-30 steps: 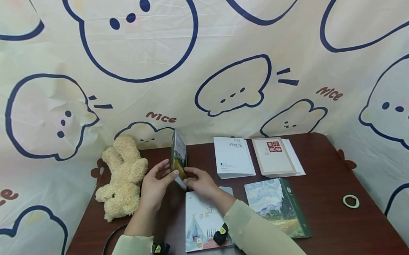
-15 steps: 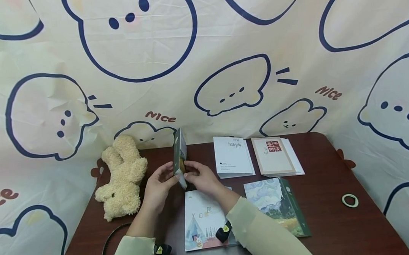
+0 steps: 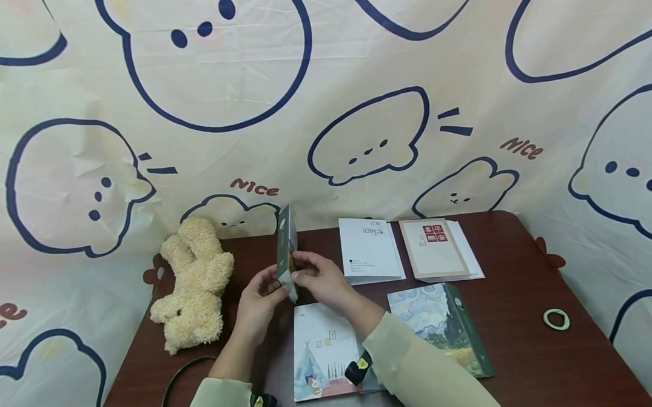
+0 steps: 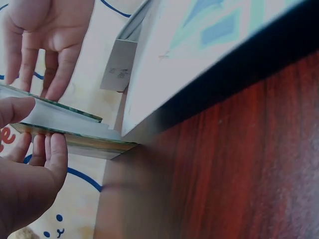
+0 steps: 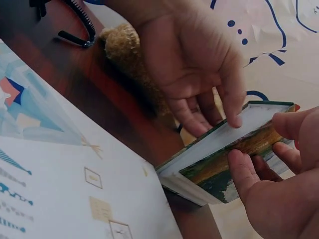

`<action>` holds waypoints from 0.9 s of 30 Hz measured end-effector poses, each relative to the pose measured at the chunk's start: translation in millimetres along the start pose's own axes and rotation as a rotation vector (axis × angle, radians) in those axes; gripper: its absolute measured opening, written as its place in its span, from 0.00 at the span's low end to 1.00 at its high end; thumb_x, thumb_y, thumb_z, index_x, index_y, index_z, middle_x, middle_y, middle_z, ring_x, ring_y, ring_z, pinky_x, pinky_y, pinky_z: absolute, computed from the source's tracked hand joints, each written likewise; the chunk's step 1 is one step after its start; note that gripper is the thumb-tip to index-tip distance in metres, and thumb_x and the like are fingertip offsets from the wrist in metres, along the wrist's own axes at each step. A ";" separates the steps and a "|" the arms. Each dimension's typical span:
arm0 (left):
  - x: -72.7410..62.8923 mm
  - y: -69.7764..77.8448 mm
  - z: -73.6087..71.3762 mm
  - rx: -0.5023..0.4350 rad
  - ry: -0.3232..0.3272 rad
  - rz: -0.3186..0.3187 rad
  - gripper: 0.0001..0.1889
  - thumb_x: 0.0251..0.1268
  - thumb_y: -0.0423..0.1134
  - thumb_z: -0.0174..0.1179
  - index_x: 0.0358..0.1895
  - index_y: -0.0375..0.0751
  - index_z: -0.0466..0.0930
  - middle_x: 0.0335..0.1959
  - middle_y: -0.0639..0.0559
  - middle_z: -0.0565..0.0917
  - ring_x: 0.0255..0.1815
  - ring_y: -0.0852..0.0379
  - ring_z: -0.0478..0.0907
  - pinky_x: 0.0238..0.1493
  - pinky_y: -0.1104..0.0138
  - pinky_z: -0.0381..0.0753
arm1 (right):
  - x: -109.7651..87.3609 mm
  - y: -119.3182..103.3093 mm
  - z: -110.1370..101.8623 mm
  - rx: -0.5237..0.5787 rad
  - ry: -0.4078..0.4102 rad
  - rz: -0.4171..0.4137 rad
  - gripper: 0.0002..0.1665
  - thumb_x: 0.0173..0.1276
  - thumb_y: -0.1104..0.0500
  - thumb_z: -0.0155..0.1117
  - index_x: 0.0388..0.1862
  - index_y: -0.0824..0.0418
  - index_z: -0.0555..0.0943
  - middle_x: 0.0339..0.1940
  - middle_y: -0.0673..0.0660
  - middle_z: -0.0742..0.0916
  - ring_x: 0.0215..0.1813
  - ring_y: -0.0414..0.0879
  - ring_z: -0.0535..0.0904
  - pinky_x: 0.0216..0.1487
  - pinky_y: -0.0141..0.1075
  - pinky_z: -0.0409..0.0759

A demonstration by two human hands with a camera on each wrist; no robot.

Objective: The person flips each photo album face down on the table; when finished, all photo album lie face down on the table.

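Note:
A hardcover book (image 3: 285,245) with a green and painted cover stands on edge behind the tent-patterned book, at the back left. My left hand (image 3: 260,300) holds its near left side; in the left wrist view the thumb lies over the white page edges and the curled fingers (image 4: 59,154) press one cover. From the other side my right hand (image 3: 323,281) grips it, fingertips (image 5: 241,164) against the painted cover and thumb by the near edge. The white book (image 3: 318,355) with the tent drawing lies flat under my right forearm.
A plush toy (image 3: 195,288) lies at the left beside a black looped band (image 3: 170,383). Two pale cards or booklets, a white one (image 3: 369,250) and a beige one (image 3: 434,247), sit at the back. A painted-cover book (image 3: 437,326) and a green ring (image 3: 556,320) are rightward.
The standing book has turned slightly, so its green left side shows more. My right hand has shifted up along the cover, and my left hand has moved a little right.

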State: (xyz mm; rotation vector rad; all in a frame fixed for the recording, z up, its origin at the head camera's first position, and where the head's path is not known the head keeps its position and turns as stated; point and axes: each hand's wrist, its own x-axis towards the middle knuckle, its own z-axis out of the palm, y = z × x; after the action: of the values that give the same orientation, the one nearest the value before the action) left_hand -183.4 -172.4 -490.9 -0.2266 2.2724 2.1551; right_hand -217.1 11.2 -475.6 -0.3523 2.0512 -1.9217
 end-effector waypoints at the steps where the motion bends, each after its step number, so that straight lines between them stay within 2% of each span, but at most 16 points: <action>1: 0.2 -0.6 0.9 -0.003 -0.001 -0.001 0.30 0.65 0.28 0.68 0.70 0.39 0.73 0.65 0.41 0.76 0.62 0.47 0.73 0.52 0.71 0.80 | -0.4 -1.0 -0.8 0.001 0.000 -0.001 0.29 0.76 0.53 0.66 0.74 0.47 0.75 0.69 0.51 0.80 0.64 0.46 0.80 0.67 0.48 0.78; 6: 0.9 -1.4 5.4 -0.007 -0.006 -0.004 0.29 0.66 0.28 0.68 0.70 0.40 0.74 0.65 0.41 0.76 0.63 0.46 0.73 0.53 0.71 0.80 | -2.1 -6.7 -5.6 0.002 0.003 -0.014 0.30 0.74 0.56 0.68 0.74 0.48 0.74 0.69 0.52 0.79 0.64 0.46 0.80 0.65 0.47 0.79; 12: 2.8 -2.5 10.4 0.005 -0.002 -0.007 0.27 0.65 0.30 0.70 0.67 0.43 0.77 0.62 0.43 0.79 0.62 0.47 0.75 0.54 0.67 0.81 | -3.5 -11.3 -12.0 -0.007 0.008 -0.043 0.34 0.73 0.54 0.69 0.76 0.52 0.72 0.72 0.56 0.77 0.65 0.49 0.80 0.64 0.47 0.80; 19: 4.1 -8.5 13.8 0.037 -0.006 -0.030 0.27 0.66 0.31 0.69 0.68 0.44 0.77 0.63 0.44 0.78 0.62 0.47 0.75 0.56 0.61 0.81 | -5.6 -9.9 -17.7 0.001 0.015 -0.026 0.35 0.72 0.49 0.71 0.76 0.46 0.71 0.70 0.51 0.78 0.65 0.48 0.79 0.65 0.51 0.79; 27: 7.1 -13.5 17.3 0.074 -0.027 -0.055 0.28 0.65 0.31 0.70 0.68 0.44 0.77 0.64 0.43 0.79 0.65 0.46 0.75 0.61 0.55 0.79 | -9.4 -11.5 -25.0 0.022 0.035 -0.024 0.37 0.72 0.46 0.71 0.77 0.45 0.70 0.71 0.51 0.76 0.67 0.49 0.78 0.68 0.54 0.76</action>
State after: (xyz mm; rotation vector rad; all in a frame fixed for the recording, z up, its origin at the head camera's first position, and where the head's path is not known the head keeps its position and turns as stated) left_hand -190.8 -156.6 -506.1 -0.2539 2.2979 2.0309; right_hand -218.4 37.0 -462.2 -0.3416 2.0544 -1.9767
